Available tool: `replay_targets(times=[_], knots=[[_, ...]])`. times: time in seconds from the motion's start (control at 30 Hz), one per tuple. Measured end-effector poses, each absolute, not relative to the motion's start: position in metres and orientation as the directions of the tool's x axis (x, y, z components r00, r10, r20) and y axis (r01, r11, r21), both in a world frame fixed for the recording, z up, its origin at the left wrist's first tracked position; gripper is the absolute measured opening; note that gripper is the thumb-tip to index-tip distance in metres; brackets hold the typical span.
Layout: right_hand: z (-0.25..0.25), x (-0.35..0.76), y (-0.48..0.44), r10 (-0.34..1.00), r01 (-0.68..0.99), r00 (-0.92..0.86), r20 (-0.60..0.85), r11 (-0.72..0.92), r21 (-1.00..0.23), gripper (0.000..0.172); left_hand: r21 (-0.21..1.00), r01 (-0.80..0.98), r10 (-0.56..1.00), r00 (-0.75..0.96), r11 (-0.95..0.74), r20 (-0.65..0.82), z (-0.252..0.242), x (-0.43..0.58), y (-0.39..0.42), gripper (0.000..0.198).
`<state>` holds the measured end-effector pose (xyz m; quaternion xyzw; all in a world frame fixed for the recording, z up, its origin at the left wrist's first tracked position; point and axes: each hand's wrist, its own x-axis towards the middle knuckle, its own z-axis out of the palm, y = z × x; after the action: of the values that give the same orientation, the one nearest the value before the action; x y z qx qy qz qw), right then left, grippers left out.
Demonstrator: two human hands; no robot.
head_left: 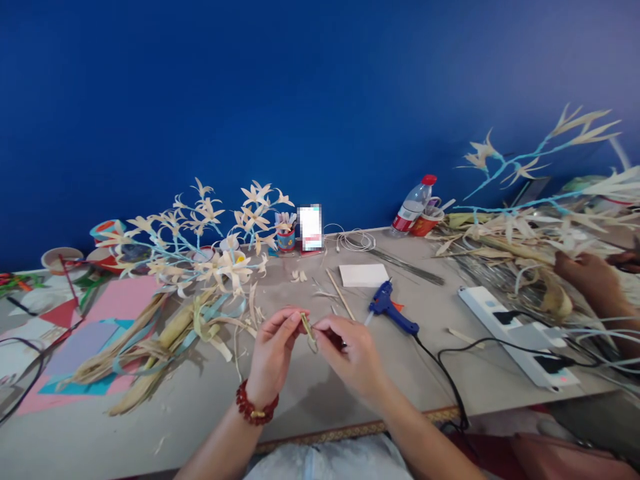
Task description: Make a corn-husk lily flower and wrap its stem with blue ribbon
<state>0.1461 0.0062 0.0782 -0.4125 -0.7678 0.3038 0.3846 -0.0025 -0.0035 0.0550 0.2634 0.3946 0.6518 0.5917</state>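
Observation:
My left hand [279, 341], with a red bead bracelet at the wrist, pinches one end of a thin greenish-yellow strip [306, 325] that looks like dried husk. From the other side my right hand [345, 340] closes its thumb and fingers at the strip's lower part. Both hands are above the table near its front edge, close together. Right of them lies a blue glue gun [393, 308] with its nozzle pointing left. A thin pale stick [340, 293] and a white card [363, 275] lie just beyond my hands.
Husk flowers on blue stems [200, 247] stand at left, beside dried husk bundles [165, 340] and coloured paper [125, 297]. A white power strip [517, 337] with cables lies right. A bottle [413, 205] stands by the wall. Another person's hand [587, 277] works at far right.

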Motion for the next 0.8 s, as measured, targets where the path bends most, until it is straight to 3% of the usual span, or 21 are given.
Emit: replay_targets(times=[0.3,0.57,0.8], knots=[[0.0792,0.1447,0.0036,0.865,0.407,-0.336,0.373,0.490,-0.771,0.014,0.847,-0.532,0.980,-0.177,-0.014,-0.095,0.0570,0.0007,-0.0067,0.007],[0.0823,0.1438,0.0033,0.900,0.276,-0.350,0.261,0.365,-0.889,0.015,0.896,-0.438,0.973,-0.227,-0.070,-0.034,0.0563,0.0025,-0.0065,0.011],[0.0811,0.1429,0.0036,0.878,0.371,-0.336,0.341,0.456,-0.809,0.016,0.928,-0.369,0.980,-0.198,-0.047,-0.029,0.0590,-0.0007,-0.0061,0.010]])
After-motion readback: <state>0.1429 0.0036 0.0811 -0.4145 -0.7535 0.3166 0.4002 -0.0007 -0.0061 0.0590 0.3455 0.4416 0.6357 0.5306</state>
